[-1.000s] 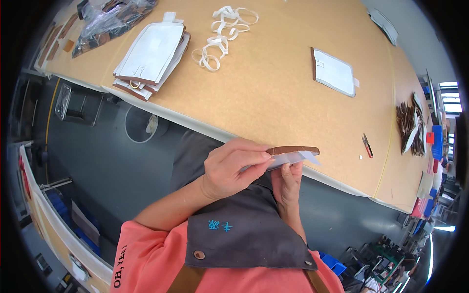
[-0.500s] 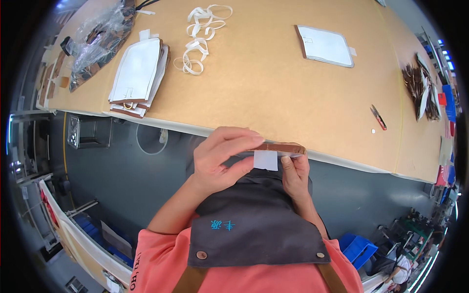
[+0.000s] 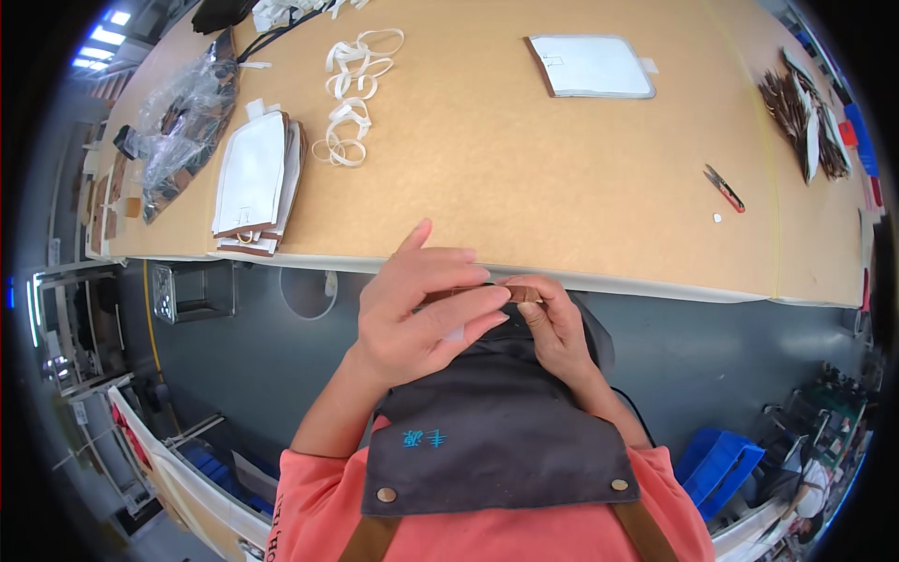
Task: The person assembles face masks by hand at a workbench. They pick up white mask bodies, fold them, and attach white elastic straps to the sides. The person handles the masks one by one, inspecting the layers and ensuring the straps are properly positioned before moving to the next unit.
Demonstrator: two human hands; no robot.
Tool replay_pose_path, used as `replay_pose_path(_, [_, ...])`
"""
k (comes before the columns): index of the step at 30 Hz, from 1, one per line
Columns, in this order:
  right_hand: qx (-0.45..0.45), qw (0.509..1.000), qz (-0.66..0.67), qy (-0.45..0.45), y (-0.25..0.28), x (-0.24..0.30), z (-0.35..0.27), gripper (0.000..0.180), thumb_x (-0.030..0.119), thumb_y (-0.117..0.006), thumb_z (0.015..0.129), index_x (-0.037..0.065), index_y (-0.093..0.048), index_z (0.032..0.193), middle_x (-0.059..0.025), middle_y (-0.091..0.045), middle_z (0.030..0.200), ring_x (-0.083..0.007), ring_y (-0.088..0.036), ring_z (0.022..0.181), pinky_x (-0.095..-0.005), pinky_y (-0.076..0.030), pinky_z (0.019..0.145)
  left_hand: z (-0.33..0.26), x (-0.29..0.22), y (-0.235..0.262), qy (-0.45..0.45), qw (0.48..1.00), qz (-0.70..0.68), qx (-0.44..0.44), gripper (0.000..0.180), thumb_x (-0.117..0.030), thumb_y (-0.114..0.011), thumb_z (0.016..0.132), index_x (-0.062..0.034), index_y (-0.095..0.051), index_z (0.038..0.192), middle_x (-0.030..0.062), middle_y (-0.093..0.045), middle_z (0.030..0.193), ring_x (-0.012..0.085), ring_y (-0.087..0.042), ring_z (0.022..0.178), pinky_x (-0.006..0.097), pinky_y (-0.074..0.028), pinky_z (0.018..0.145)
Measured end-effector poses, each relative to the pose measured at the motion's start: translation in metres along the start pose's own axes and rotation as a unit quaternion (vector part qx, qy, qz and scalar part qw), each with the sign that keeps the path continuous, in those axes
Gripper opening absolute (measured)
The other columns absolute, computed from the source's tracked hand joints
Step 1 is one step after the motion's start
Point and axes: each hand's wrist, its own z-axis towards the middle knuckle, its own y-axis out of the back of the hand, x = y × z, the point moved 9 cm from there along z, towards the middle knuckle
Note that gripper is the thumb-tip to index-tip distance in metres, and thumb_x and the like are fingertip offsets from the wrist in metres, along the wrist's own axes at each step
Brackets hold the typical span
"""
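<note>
on the dark apron (image 3: 506, 468), blue embroidered writing (image 3: 425, 438) is seen. the right hand (image 3: 554, 328) pinches a brown-edged piece (image 3: 524, 294) beside the near edge of the bench (image 3: 487, 187); the left hand (image 3: 421, 309) spreads its fingers across it, gripping or not i cannot tell. red-handled snips (image 3: 733, 199) lie rightward, 1 white stack (image 3: 251, 173) leftward.

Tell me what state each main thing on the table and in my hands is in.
Brown piece: held, partly hidden
Left hand: fingers extended in front of the brown piece
Right hand: pinching the brown piece
White tape: loosely looped
White panels: stacked, slightly askew
Single panel: lying flat
Snips: lying down, blades too small to judge
Clear plastic: crumpled
Brown strips: bunched together
</note>
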Motion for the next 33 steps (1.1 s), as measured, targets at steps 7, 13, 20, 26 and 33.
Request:
replay_pose_path(7, [0.008, 1.000, -0.002, 0.001, -0.003, 0.001, -0.002, 0.023, 0.008, -0.050, 0.104, 0.003, -0.060, 0.124, -0.0106, -0.067, 0.118, -0.0216, -0.063, 0.105, -0.0318, -0.049, 0.093, -0.010, 0.000, -0.004, -0.013, 1.000, -0.022, -0.004, 0.031, -0.001, -0.084, 0.065, -0.0122, -0.079, 0.094, 0.0021, -0.069, 0.086, 0.0191, -0.065, 0.072, 0.034, -0.058, 0.072])
replay_pose_path(13, [0.017, 1.000, -0.017, 0.011, -0.003, 0.005, -0.002, 0.024, 0.005, -0.051, 0.103, 0.002, -0.060, 0.125, -0.0108, -0.067, 0.115, -0.0218, -0.063, 0.103, -0.0313, -0.049, 0.092, -0.011, -0.004, -0.004, -0.029, 0.999, -0.032, -0.017, 0.034, 0.003, -0.082, 0.062, -0.0098, -0.080, 0.093, 0.0016, -0.067, 0.085, 0.0180, -0.064, 0.071, 0.027, -0.053, 0.057])
replay_pose_path(20, [-0.013, 0.999, -0.022, -0.043, -0.003, -0.006, -0.011, 0.026, 0.002, -0.053, 0.101, 0.001, -0.058, 0.126, -0.0117, -0.066, 0.116, -0.0217, -0.063, 0.105, -0.0307, -0.047, 0.094, -0.019, 0.000, -0.011, -0.048, 0.999, -0.005, 0.023, 0.031, 0.006, -0.080, 0.069, -0.0071, -0.079, 0.097, 0.0059, -0.067, 0.094, 0.0208, -0.066, 0.079, 0.029, -0.056, 0.064])
replay_pose_path(26, [-0.101, 0.963, 0.214, -0.131, 0.009, -0.019, 0.016, 0.037, 0.009, -0.053, 0.103, 0.004, -0.045, 0.140, -0.0092, -0.061, 0.129, -0.0186, -0.058, 0.119, -0.0334, -0.044, 0.103, 0.029, 0.040, -0.002, 0.037, 0.999, 0.039, 0.008, 0.063, 0.002, -0.080, 0.075, -0.0045, -0.059, 0.134, 0.0130, -0.061, 0.122, 0.0287, -0.060, 0.112, 0.038, -0.052, 0.092])
replay_pose_path(33, [-0.208, 0.891, 0.401, -0.032, 0.035, 0.023, 0.072, 0.052, 0.011, -0.050, 0.105, 0.009, -0.027, 0.151, -0.0103, -0.039, 0.151, -0.0248, -0.041, 0.140, -0.0469, -0.037, 0.115, -0.035, 0.086, -0.050, 0.431, 0.758, -0.470, -0.135, 0.084, 0.003, -0.071, 0.086, -0.0048, -0.025, 0.156, 0.0143, -0.044, 0.147, 0.0238, -0.046, 0.136, 0.039, -0.039, 0.113])
